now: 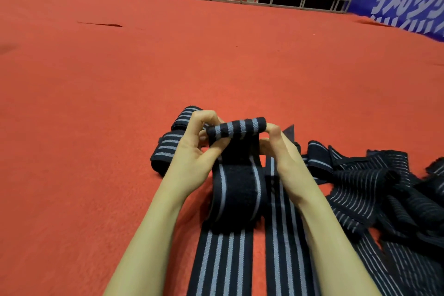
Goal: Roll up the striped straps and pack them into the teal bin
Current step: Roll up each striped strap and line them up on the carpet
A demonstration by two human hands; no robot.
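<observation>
Two hands rolling one strap

Both our hands meet at centre: left hand [192,149] and right hand [278,149] pinch the ends of the small roll [236,130] topping a striped strap [237,190]. Loose straps [374,194] pile at 3 o'clock; finished rolls [168,149] sit at 10 o'clock on red carpet [96,103].

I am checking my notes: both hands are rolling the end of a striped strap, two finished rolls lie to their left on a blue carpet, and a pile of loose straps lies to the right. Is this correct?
Not quite: the head view shows the carpet is red, not blue. The rest holds: both hands, left and right, roll the striped strap, two finished rolls lie left, loose straps right.
</observation>
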